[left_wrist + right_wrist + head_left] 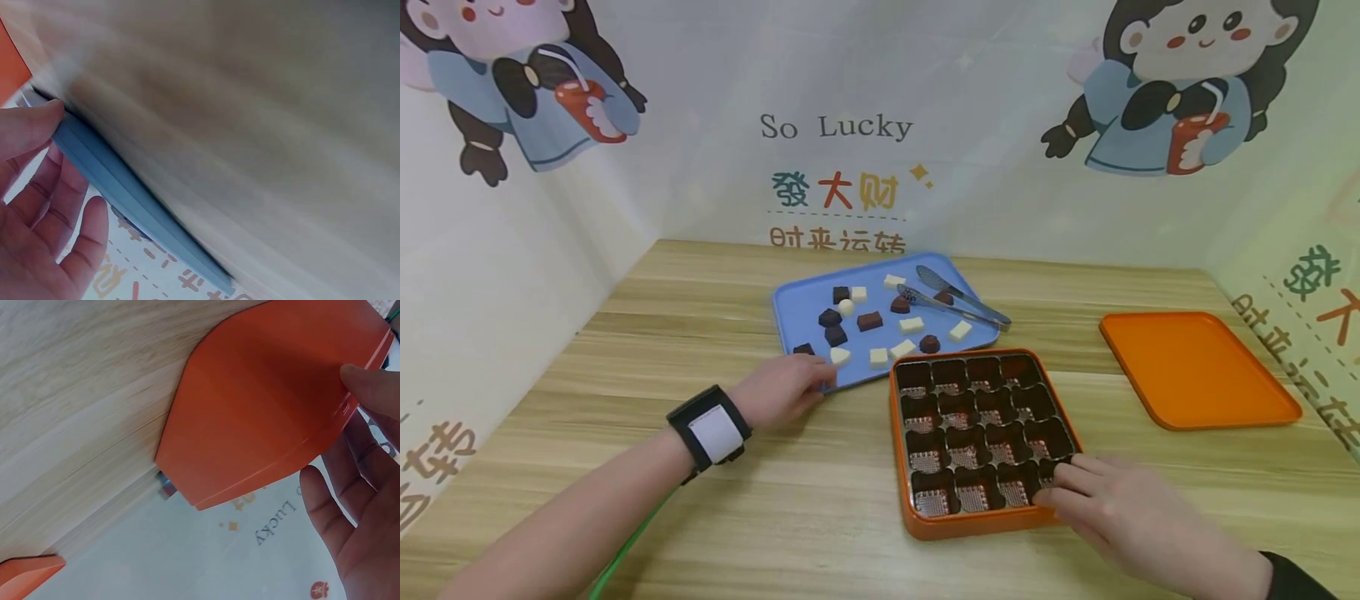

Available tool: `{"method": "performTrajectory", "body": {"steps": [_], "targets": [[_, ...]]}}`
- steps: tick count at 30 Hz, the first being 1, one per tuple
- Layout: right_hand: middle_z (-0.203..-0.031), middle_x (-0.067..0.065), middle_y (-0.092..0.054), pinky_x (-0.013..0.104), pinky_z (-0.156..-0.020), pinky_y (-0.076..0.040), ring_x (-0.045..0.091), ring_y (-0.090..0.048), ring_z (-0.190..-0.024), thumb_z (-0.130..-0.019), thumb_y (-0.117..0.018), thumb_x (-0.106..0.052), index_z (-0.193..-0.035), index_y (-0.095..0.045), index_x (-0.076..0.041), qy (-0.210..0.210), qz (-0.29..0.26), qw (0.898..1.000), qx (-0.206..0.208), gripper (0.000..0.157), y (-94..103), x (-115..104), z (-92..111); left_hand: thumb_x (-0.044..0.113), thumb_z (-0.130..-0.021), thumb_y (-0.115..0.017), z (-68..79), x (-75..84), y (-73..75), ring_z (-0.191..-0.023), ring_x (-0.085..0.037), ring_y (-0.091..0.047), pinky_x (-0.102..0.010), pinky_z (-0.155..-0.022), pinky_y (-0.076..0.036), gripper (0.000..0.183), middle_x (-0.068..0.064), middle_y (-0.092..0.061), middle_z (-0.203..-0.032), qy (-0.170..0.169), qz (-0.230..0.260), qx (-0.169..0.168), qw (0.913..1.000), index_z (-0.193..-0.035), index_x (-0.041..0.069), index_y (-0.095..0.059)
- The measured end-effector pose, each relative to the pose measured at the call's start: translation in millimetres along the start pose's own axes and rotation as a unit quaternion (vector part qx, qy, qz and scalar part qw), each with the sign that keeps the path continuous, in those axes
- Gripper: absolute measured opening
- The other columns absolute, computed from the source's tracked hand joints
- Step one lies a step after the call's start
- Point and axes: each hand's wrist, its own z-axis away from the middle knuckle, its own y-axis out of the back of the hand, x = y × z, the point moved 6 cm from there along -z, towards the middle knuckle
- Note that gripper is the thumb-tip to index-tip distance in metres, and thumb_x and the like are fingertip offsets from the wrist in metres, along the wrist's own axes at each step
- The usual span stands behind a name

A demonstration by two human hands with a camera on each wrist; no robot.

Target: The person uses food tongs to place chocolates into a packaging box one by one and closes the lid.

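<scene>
My left hand grips the near left edge of a blue tray, thumb on its outer side and fingers over the rim in the left wrist view. Scattered on the tray are several dark and white chocolates, and metal tongs lie across its right part. My right hand holds the near right corner of an orange box, its thumb against the outer wall and fingertips over the rim. Inside the box a brown insert shows several compartments with nothing in them.
An orange lid-like tray lies flat at the right of the wooden table. A printed white backdrop stands along the table's back and sides. A green cord trails from the left wrist strap.
</scene>
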Motion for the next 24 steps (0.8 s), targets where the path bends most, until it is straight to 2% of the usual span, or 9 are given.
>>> {"method": "performTrajectory", "body": {"steps": [3,10,17,24], "targets": [[-0.086,-0.017,-0.046,0.015,-0.063,-0.035,0.002,-0.04,-0.074,-0.081,-0.064,-0.02,-0.095,-0.059,-0.025,0.002,0.0,1.0,-0.022,0.016,-0.8,-8.0,-2.0,0.003,-0.079,-0.061,-11.1,-6.4,-1.9,-0.071,-0.01,-0.048,-0.028,-0.064,-0.043,0.013,0.005,-0.052,-0.079,-0.003,0.004,-0.002,1.0,-0.084,0.015,-0.056],[-0.091,-0.022,-0.046,0.017,-0.066,-0.036,-0.001,-0.039,-0.079,-0.085,-0.062,-0.032,-0.102,-0.056,-0.032,-0.04,-0.038,0.991,-0.121,0.018,-8.0,-19.9,-8.4,0.001,-0.079,-0.06,-39.5,-14.5,-4.2,-0.066,-0.012,-0.044,-0.028,-0.061,-0.04,0.014,0.003,-0.05,-0.074,-0.003,0.021,-0.022,0.9995,-0.077,0.014,-0.054],[-0.088,-0.02,-0.044,0.018,-0.065,-0.036,0.001,-0.038,-0.078,-0.086,-0.051,-0.051,-0.103,-0.056,-0.03,-0.028,-0.048,0.987,-0.149,0.028,-15.8,-29.8,-22.6,0.002,-0.076,-0.065,-62.7,-13.8,-11.0,-0.064,-0.013,-0.043,-0.028,-0.058,-0.036,0.016,0.002,-0.046,-0.068,-0.017,0.021,-0.037,0.999,-0.076,0.014,-0.054],[-0.091,-0.018,-0.045,0.018,-0.069,-0.037,0.001,-0.038,-0.082,-0.089,-0.05,-0.045,-0.105,-0.054,-0.028,-0.015,-0.076,0.984,-0.158,0.023,-22.8,-34.1,-34.4,0.007,-0.079,-0.065,-73.7,-10.7,-12.6,-0.064,-0.012,-0.044,-0.027,-0.058,-0.037,0.01,0.005,-0.048,-0.071,-0.021,0.03,-0.048,0.9982,-0.079,0.015,-0.058]]}}
